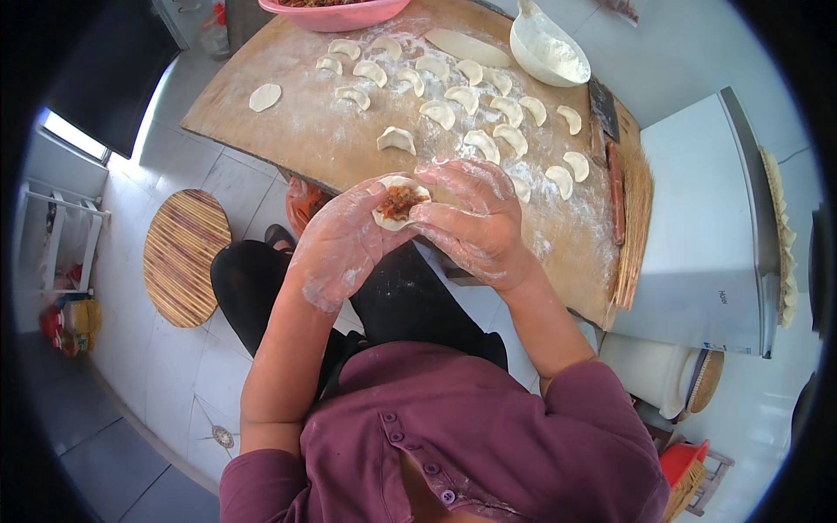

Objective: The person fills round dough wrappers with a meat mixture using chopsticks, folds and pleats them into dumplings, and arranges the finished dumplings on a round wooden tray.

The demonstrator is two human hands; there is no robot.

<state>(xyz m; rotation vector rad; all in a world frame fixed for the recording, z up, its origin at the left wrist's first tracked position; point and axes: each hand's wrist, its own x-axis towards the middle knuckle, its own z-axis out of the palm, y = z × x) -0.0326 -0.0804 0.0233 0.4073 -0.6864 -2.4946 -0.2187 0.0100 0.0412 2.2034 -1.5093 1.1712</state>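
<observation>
A round dough wrapper [386, 219] with reddish-brown filling [400, 201] on it rests in my left hand [343, 238], whose thumb lies at its upper left rim. My right hand [474, 222] has its thumb on the wrapper's right edge, its fingers arched above. Both hands are dusted with flour and are just in front of the wooden board [261, 144]. On the board lie several crescent-shaped dumplings [396, 140], one flat wrapper [265, 97] at the left and a long piece of dough [467, 48] at the back.
A pink basin [337, 16] of filling and a white bowl of flour [552, 55] stand at the board's back. A cleaver [603, 110], a rolling pin [615, 193] and a straw brush [634, 222] lie along its right side, beside a refrigerator [693, 229]. A round slatted mat [187, 258] is at lower left.
</observation>
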